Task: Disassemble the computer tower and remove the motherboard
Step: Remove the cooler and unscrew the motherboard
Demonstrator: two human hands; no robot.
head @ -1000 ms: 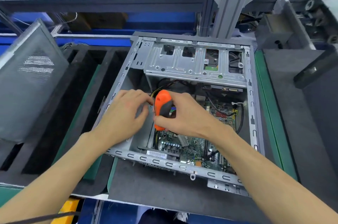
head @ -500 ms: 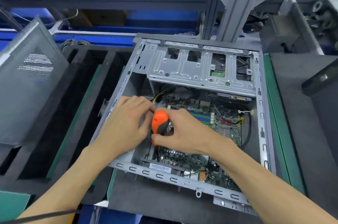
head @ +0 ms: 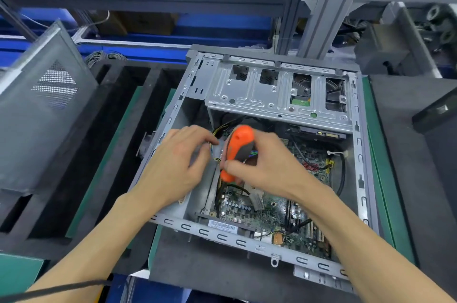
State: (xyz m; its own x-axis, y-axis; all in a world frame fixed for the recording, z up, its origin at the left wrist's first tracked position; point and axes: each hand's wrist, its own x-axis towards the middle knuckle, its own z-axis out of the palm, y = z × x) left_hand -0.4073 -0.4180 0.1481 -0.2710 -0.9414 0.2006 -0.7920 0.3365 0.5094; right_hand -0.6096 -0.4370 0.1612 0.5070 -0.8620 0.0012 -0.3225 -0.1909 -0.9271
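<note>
Right grip (head: 269,166) clenched around an orange screwdriver (head: 237,152) over the motherboard (head: 269,211); left grip (head: 178,161) pinches cables just left of it, inside the open computer case (head: 358,154)

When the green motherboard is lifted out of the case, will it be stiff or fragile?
The motherboard looks like a flat, thin board, so probably fairly stiff. Its many small exposed parts suggest it is fragile. Cables lying across it may snag.
</note>
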